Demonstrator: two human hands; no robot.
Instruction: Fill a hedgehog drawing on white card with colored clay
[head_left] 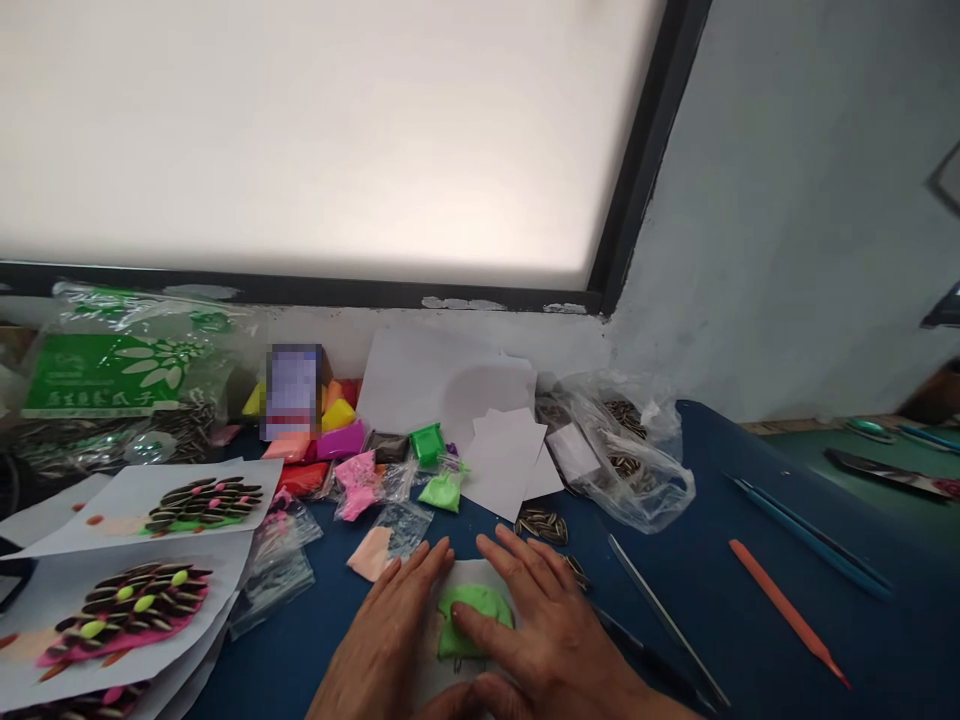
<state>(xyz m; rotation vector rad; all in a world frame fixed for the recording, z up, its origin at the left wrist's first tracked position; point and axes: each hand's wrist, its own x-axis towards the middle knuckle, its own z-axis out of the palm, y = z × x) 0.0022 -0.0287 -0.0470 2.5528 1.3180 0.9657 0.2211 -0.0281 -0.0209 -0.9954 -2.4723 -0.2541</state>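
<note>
A lump of light green modelling clay (474, 608) lies flattened on a small piece of white paper (480, 573) in front of me. My right hand (544, 625) rests over the paper's right side, fingers stretched and spread, one fingertip touching the clay. Along the left side lies my left hand (394, 625), its fingers extended, beside the clay and holding nothing. Both thumbs come close together at the bottom, partly cut off by the frame. Small dark drawn lines show on the paper just below the clay.
Finished sheets with sunflower seeds set in clay (139, 610) are stacked at left. Behind my hands lie a bag of peach clay (375, 550), white paper cards (504, 460) and loose seeds (541, 525). To the right are tweezers (814, 540) and an orange tool (787, 605).
</note>
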